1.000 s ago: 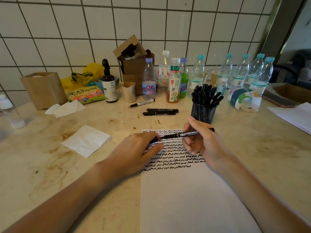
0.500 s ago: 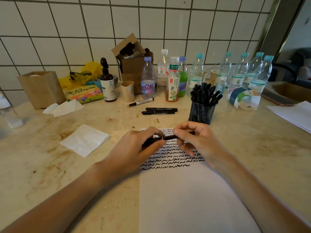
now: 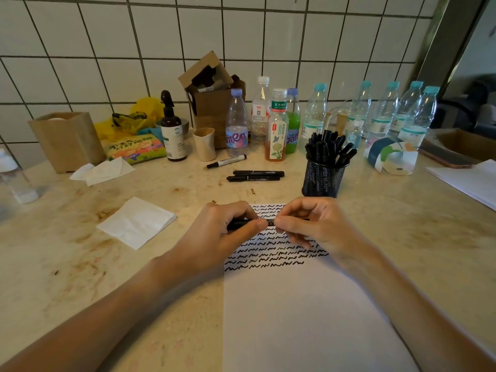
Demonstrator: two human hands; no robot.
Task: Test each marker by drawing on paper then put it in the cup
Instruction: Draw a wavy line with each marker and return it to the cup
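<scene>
Left hand (image 3: 222,232) and right hand (image 3: 314,226) both pinch one black marker (image 3: 269,220) before the black mesh cup (image 3: 322,178); three capped markers (image 3: 255,175) lie left of the cup.

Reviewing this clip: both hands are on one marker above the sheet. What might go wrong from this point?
1. Both the left hand and right hand hold the black marker just over the paper; an uncapped tip might smear the squiggle rows.
2. The mesh cup looks crowded with markers, so pushing another in might tip it.
3. Two loose black markers lie near the cup and might get knocked.
</scene>
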